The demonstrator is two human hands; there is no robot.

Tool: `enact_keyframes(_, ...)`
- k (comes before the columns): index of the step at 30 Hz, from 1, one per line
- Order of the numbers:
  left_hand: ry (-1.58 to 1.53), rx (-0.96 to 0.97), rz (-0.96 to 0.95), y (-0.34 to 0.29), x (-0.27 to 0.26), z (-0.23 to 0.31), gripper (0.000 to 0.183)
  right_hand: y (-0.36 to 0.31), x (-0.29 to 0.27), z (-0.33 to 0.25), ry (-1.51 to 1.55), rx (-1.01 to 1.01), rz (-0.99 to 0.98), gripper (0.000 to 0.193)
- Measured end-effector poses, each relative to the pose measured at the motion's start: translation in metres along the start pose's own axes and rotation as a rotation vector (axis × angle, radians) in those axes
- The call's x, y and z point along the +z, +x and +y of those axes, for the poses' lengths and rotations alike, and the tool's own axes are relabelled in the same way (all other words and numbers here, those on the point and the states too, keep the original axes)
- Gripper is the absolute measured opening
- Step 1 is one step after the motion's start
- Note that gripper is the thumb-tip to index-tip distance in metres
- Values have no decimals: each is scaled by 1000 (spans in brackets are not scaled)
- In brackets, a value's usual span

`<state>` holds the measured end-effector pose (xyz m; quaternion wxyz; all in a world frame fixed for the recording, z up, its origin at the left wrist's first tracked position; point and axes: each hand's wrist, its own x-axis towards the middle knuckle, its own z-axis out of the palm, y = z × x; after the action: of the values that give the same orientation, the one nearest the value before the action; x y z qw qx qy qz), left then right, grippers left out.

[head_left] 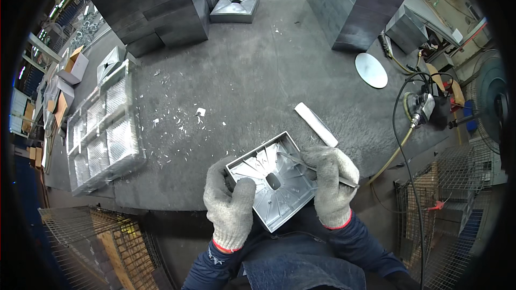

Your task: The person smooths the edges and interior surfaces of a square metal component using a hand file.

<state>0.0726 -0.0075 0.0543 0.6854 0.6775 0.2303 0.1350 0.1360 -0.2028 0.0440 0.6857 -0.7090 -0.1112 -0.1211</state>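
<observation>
My left hand [231,198], in a grey knitted glove, is closed on the left edge of a rectangular cast-metal housing [294,179]. The housing is tilted near the table's front edge, its ribbed hollow side up, with an oblong hole in the middle. My right hand [334,185], gloved alike, is closed around a thin metal hand tool [291,157]. One end of the tool reaches over the housing's inside at the far right wall; its pointed other end sticks out right of my hand. Whether it touches the wall I cannot tell. Just beyond my right hand lies a white bar-like piece [316,124].
Metal shavings [185,123] and a white scrap [200,111] litter the dark table [242,75]. Plastic-wrapped parts [105,129] stand left. Stacked metal blocks [153,11] and another housing [235,8] are at the back. A round disc [371,70] and a hosed sander [419,106] lie right.
</observation>
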Motion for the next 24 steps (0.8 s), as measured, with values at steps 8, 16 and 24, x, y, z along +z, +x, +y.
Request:
enact_keyframes(8,39,2,10,3,-1,-5,50,0,2,1,-61,62,-5,43)
enact_keyframes(16,21,4,33,3,2,-9,47,10,4,-1,-193,-111,-69,25)
enact_keyframes(24,45,20,28,4,1,-7,47,16,4,-4,-354,-278,-155,12)
